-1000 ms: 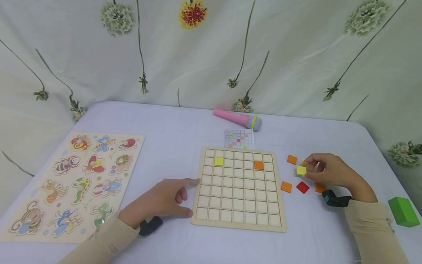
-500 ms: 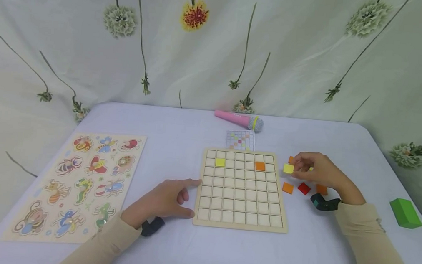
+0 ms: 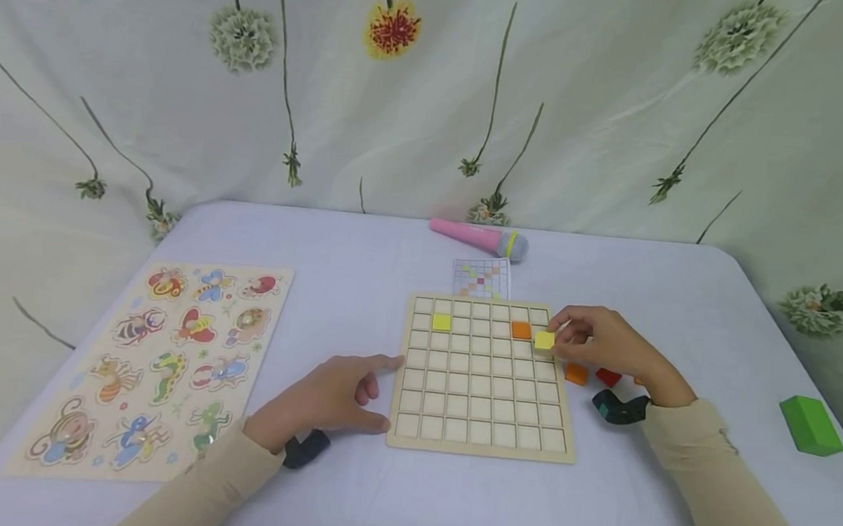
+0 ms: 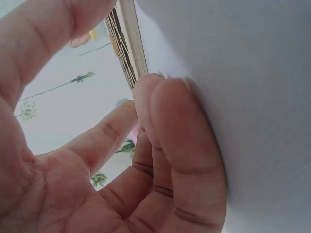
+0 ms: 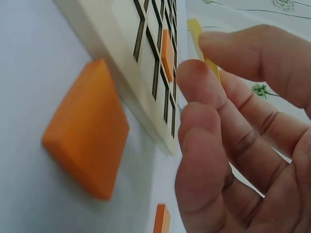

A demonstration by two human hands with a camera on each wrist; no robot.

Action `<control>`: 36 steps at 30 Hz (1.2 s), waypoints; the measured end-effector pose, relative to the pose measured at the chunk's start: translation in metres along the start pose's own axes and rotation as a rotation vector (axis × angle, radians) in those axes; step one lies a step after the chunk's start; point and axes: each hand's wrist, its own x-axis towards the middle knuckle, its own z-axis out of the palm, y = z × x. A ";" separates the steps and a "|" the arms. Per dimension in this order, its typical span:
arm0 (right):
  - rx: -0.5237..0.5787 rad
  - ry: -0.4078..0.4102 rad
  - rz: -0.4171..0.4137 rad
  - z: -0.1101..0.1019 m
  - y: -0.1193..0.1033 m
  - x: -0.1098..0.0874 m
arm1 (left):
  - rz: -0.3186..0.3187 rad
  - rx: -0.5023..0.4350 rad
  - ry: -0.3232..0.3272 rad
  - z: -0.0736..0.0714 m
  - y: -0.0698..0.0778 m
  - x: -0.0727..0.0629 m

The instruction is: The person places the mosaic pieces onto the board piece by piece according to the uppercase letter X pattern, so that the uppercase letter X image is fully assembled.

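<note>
My right hand [image 3: 603,337] pinches a small yellow square tile [image 3: 544,341] between thumb and fingers, held over the right rim of the wooden grid board [image 3: 480,449]. In the right wrist view the tile [image 5: 196,36] shows edge-on between the fingertips. One yellow tile [image 3: 441,322] and one orange tile [image 3: 521,330] lie in cells of the second row. At the board's left edge, my left hand [image 3: 335,391] rests with its index fingertip and thumb touching the rim; its other fingers bend in against the table, as the left wrist view shows.
Beside the board's right edge lie a loose orange tile [image 3: 576,373] and a red tile [image 3: 608,377], partly under the right hand. Behind the board are a printed pattern card [image 3: 482,278] and a pink microphone [image 3: 469,234]. An insect puzzle board [image 3: 185,384] lies left, a green block [image 3: 811,426] right.
My right hand has carried the yellow tile leftward from the loose tiles to the board's right rim. The left hand has stayed at the board's left edge.
</note>
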 end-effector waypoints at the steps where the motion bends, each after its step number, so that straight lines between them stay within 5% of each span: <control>1: -0.004 0.000 -0.003 0.001 -0.001 0.002 | 0.000 0.001 0.000 0.000 0.000 0.000; 15: -0.001 -0.025 -0.109 0.019 -0.015 0.028 | 0.008 0.001 0.000 0.000 -0.001 -0.001; 36: -0.010 -0.088 -0.087 0.041 -0.042 0.056 | 0.003 0.009 -0.004 0.000 -0.001 0.000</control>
